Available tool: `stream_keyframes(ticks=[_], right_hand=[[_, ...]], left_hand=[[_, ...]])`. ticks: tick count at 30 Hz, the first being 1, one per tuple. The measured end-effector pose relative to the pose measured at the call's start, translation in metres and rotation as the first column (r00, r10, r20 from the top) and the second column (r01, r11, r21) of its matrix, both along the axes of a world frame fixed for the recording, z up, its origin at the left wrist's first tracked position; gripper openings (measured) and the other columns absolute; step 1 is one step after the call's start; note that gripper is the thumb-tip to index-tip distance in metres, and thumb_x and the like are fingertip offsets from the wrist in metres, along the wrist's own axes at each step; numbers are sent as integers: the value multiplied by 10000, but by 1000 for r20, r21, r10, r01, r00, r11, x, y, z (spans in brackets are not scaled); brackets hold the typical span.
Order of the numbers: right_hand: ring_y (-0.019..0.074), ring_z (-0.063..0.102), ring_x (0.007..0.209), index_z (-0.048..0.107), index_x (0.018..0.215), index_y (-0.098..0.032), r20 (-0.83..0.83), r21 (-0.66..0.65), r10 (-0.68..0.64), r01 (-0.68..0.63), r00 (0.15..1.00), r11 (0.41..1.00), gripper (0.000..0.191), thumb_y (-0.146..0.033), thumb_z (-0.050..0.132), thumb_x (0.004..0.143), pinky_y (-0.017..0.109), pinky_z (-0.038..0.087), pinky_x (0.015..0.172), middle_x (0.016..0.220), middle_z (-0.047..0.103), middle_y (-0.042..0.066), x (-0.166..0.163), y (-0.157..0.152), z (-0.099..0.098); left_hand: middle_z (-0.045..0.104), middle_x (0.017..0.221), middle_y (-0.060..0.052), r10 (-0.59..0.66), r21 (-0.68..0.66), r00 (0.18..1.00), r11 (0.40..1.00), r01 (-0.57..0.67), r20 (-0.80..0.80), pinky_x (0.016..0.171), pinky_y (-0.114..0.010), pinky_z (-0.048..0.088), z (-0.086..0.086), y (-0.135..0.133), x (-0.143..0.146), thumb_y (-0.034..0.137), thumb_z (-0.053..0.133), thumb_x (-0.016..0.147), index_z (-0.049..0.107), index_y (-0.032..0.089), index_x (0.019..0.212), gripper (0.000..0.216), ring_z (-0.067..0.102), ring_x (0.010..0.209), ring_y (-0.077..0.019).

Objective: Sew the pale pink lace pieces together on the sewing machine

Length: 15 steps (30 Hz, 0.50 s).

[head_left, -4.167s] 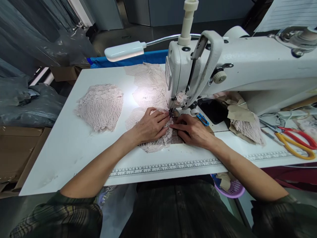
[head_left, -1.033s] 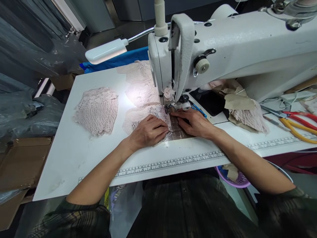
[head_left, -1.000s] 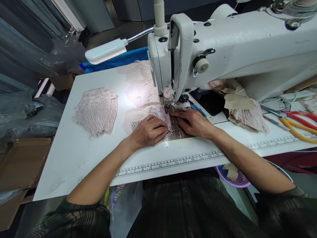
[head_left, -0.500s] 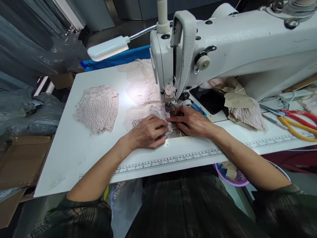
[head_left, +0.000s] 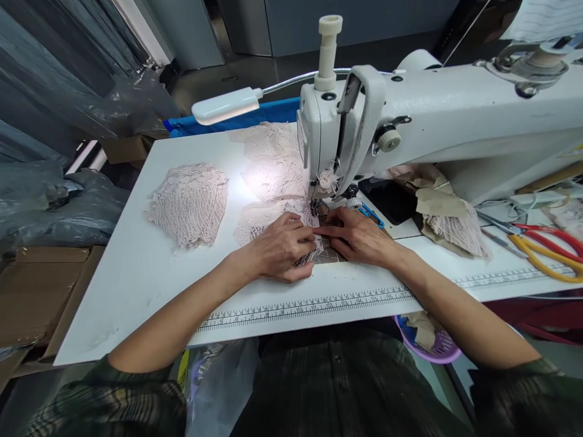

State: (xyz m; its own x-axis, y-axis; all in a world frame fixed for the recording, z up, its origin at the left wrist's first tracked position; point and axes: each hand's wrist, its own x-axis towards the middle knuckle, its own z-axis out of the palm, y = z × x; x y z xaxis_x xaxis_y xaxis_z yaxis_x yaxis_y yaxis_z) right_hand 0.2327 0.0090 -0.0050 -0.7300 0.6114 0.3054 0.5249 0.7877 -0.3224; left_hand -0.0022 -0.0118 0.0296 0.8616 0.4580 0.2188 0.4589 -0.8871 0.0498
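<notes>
Pale pink lace fabric [head_left: 268,220] lies under the needle area of the white sewing machine [head_left: 314,139]. My left hand [head_left: 288,246] is on the lace just in front of the presser foot [head_left: 319,209], its fingers bent and gripping the fabric near its edge. From the other side, my right hand [head_left: 357,235] has its fingers together at the same edge, the index fingertip meeting the left fingers. Its thumb is low, over the brown strip [head_left: 331,254] on the machine bed. The palms hide part of the lace.
A stack of lace pieces [head_left: 189,203] lies on the left of the white table [head_left: 132,291]. A blue thread snipper [head_left: 371,213], a black phone [head_left: 392,199] and scissors [head_left: 544,255] are to the right. A lamp [head_left: 226,106] lights the fabric. A purple basket [head_left: 439,352] stands below.
The camera view has shifted, so the machine and table appear lower and farther right. Both hands keep nearly the same place at the lace edge.
</notes>
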Motion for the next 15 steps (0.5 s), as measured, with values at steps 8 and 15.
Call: stream_keyframes(ticks=[8,15], right_hand=[[265,538,1007,651,1273,-243,48,-21,-70,71,996,997,394,-193,503,911,444,474,897,1136,573,135,-4,-2,2],[261,551,907,619,1318,-233,170,20,-166,165,971,986,405,-236,457,947,411,478,805,1120,570,159,-11,-2,5]], left_hand=[[669,979,-103,27,-33,1000,999,-27,9,874,-397,467,-1,1,-1,315,545,886,701,145,972,247,623,880,-221],[668,1060,-118,66,-6,996,998,-65,64,875,-408,504,-10,2,-3,290,502,940,688,130,1016,257,629,933,-227]])
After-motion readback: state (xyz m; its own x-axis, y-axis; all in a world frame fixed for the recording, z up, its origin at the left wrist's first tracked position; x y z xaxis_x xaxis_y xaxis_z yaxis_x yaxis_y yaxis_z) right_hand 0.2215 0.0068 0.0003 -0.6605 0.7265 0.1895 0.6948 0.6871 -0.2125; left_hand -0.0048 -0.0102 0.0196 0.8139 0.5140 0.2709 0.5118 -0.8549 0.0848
